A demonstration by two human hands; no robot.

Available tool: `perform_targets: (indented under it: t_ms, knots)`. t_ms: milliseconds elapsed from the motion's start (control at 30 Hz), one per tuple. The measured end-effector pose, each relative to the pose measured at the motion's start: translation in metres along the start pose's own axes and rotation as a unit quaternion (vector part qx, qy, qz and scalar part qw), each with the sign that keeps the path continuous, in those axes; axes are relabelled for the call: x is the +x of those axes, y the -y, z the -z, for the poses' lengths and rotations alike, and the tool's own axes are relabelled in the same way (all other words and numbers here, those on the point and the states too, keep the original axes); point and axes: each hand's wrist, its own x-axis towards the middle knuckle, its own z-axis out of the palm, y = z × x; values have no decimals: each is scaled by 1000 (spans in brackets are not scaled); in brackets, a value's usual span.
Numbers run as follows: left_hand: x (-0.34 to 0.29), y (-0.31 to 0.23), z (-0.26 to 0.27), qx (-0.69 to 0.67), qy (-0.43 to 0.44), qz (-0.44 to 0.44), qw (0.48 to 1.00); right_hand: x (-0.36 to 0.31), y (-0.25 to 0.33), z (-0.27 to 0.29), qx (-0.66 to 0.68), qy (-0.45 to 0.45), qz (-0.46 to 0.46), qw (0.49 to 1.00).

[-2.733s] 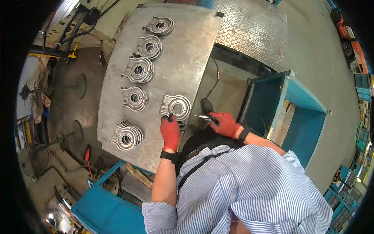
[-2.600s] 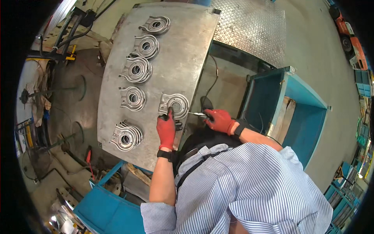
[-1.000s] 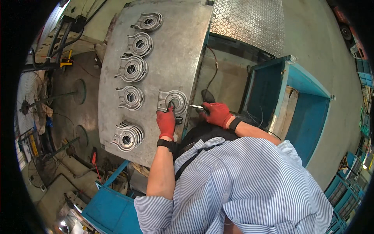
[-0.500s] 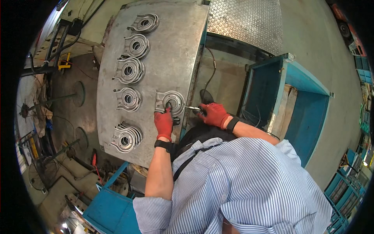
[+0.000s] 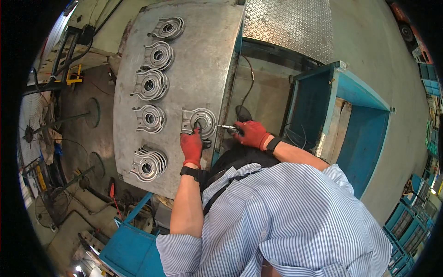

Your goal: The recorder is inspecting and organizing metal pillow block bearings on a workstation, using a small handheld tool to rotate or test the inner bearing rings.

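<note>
A round metal bracket (image 5: 207,117) with a flat tab on its left side lies near the right edge of the metal table (image 5: 198,60). My left hand (image 5: 191,147), in a red glove with dark fingertips, holds the bracket at its near side, one finger on the centre ring. In my right hand (image 5: 251,135), gloved alike, is a slim pen-shaped metal tool (image 5: 226,126). Its thin tip points left and meets the bracket's right rim. The fingers of that hand are closed around the tool's dark rear part.
Stacks of similar brackets (image 5: 149,85) form a column along the table's left half, the nearest stack (image 5: 148,165) fanned out. To the right stands an open blue metal bin (image 5: 364,134). A hose (image 5: 252,78) hangs beside the table; a tread-plate surface (image 5: 288,27) lies beyond.
The whole view has shifted slightly, with the table a little farther left. Both hands keep their places at the bracket, and the tool tip stays at its right rim.
</note>
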Motion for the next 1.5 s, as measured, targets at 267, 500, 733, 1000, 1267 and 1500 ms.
perform_targets:
  t_ms: [267, 500, 733, 1000, 1267, 1500]
  knots:
    - [4, 9, -2, -49, 15, 52, 997, 1, 1, 2, -1, 7, 8, 1000]
    - [1, -2, 4, -44, 50, 60, 996, 3, -4, 0, -16, 6, 24, 1000]
    - [-7, -20, 17, -188, 64, 110, 974, 5, -5, -3, -2, -34, 57, 998]
    - [-42, -18, 39, -41, 12, 44, 998, -5, -21, 7, 65, -75, 60, 993]
    - [-111, 42, 90, 14, -32, 206, 978, -18, -24, 3, -24, -67, 97, 993]
    - [-116, 79, 99, 34, -106, 194, 975, -10, -6, 3, -19, -24, 99, 995]
